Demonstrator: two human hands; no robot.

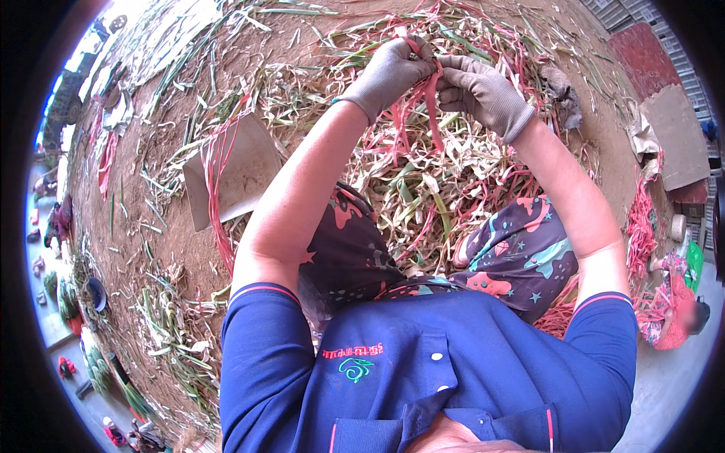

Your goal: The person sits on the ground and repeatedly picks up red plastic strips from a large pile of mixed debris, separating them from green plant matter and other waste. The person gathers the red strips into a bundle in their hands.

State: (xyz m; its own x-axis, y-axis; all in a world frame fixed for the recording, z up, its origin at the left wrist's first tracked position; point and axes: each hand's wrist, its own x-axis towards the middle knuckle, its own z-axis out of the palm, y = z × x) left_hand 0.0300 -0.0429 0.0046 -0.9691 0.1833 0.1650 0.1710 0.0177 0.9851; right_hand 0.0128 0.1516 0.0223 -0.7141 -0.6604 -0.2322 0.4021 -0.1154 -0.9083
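In front of me my left hand (393, 71), in a grey work glove, grips a red plastic strip (435, 110) that runs over its fingers. The loose end of the strip hangs down between the two hands. My right hand (487, 93), gloved the same way, has its fingertips closed at the strip beside the left fingers. Its exact hold is partly hidden by its own fingers. Below both hands, a heap of pale dry leaf trimmings (419, 187) mixed with green leaves and red strips fills the ground between my knees.
A dustpan-like sheet scoop (241, 170) lies left of my arm, with thin red strips (218, 187) beside it. At right are a dark rag (561, 96), flat boards (674, 136), a red strip bundle (641, 226) and a seated person (677, 308). Green bundles (96, 362) lie far left.
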